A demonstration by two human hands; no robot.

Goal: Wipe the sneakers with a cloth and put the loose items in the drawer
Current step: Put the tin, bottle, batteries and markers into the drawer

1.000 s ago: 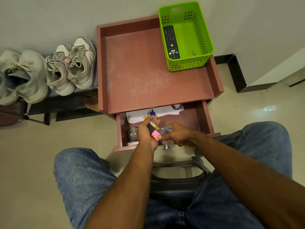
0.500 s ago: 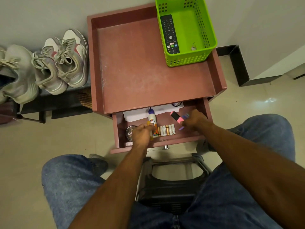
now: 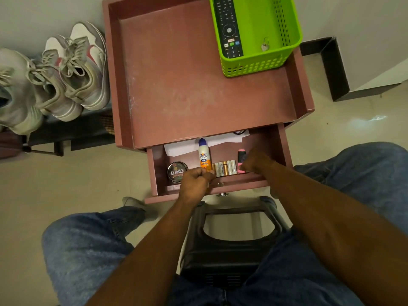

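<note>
Pink plastic shows at the right hand (image 3: 256, 162): a highlighter (image 3: 241, 161) with a dark cap lies in the open drawer (image 3: 280, 151) just right of the row of batteries (image 3: 225, 167), and the curled fingers sit on its near end, though whether they pinch it or merely nudge it I cannot tell. The left hand (image 3: 196, 182) is curled at the drawer's front edge, touching the base of the glue bottle (image 3: 203, 156); something pale seems to poke from the fist, too small to name.

To do this step well, I judge each item should be laid flat and parallel to the batteries, pressed lightly toward the front wall so nothing rolls, and both hands lifted straight up before the drawer is pushed shut by its knob (image 3: 222, 194). The round tin (image 3: 177, 172) sits at the front left corner, the paper (image 3: 183, 147) toward the back.

The sneakers (image 3: 72, 69) stand on a low rack off the table's left edge, well apart from both hands. A green basket (image 3: 260, 67) holding a remote (image 3: 228, 27) occupies the tabletop's back right corner.
</note>
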